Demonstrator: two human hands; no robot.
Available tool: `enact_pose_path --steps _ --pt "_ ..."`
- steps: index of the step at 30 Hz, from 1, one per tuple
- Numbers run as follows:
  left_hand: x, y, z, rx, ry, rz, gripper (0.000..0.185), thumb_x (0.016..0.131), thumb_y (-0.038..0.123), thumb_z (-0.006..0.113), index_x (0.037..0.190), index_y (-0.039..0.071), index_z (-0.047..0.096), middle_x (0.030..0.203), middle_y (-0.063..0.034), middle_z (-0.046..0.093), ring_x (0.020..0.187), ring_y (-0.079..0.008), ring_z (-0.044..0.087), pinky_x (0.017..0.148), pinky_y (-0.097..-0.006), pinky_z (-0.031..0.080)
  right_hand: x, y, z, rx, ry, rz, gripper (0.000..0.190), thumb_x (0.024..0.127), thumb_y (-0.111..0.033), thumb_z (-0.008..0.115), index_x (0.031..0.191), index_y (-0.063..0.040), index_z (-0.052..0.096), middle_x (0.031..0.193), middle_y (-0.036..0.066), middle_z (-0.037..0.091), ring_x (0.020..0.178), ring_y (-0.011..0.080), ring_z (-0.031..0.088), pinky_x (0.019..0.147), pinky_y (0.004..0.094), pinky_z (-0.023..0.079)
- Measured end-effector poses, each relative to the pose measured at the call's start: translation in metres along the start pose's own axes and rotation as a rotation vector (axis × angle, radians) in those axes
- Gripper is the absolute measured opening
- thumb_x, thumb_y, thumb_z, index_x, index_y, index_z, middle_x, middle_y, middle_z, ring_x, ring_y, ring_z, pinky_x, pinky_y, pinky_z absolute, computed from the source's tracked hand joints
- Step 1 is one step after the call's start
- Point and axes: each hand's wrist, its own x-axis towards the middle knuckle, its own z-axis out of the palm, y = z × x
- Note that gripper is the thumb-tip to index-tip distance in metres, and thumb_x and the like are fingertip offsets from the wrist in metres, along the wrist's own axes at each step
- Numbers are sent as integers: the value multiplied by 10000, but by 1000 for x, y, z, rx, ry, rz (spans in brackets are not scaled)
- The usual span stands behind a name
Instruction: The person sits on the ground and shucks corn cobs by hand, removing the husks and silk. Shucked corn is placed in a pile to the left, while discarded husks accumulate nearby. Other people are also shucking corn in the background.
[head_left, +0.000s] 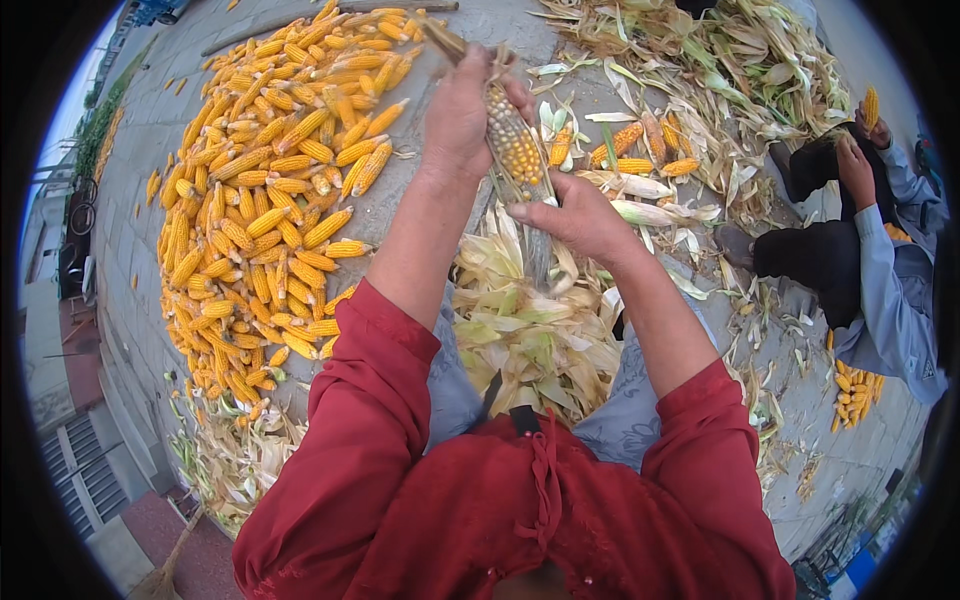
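Note:
Between my two hands is an ear of corn (517, 154), partly bared, its kernels yellow at one end and greyish, mouldy-looking at the other. My left hand (465, 112) grips its far end, where dry brown husk sticks out past the fingers. At the near end, my right hand (577, 217) has thumb and fingers closed on the pulled-back husk, with blurred greyish strands hanging below. Beneath the ear, a heap of loose pale husks (525, 322) lies between my knees. A few bare and half-husked ears (626, 142) rest on the ground just beyond my right hand.
A large pile of bare yellow corn ears (255, 217) spreads over the paving at left. More husks (712, 67) are heaped at far right. Another person (877, 247) sits at right, holding an ear. A wooden pole (330, 24) and a broom (176, 559) lie near the edges.

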Motion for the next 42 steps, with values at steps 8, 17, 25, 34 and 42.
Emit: enact_pose_path --steps 8,17,25,34,42 --pt "-14 -41 17 175 366 -19 406 950 416 463 1019 18 504 754 -128 617 587 -201 604 533 -315 524 1 3 0 -298 265 -95 364 725 -357 734 876 -35 659 702 128 640 647 244 616 641 360 485" --pt "-12 -33 4 277 123 -227 350 891 325 613 1033 8 573 747 -72 619 615 -153 603 551 -264 495 -3 -3 -25 -502 -47 -157 408 728 -404 726 862 -34 616 784 163 628 752 295 631 694 370 496" --pt "-31 -21 24 1372 -403 71 823 650 265 802 1320 -15 414 1088 -197 624 1015 -277 615 854 -339 477 -2 -8 -60 177 301 -93 540 762 -383 728 1069 39 593 915 111 648 802 152 627 686 270 511" --pt "-38 -34 27 931 -344 180 888 605 298 847 1335 32 415 1051 -117 630 945 -157 592 818 -283 479 6 -8 -43 1012 470 -143 164 870 -167 653 951 -33 603 819 26 623 684 128 598 574 284 515" --pt "-24 -50 29 -59 85 -175 423 900 295 571 1165 -24 490 1025 -110 586 890 -216 598 780 -332 505 4 1 -55 1127 372 -77 149 908 -183 606 971 -48 606 920 37 630 817 163 600 788 333 511"
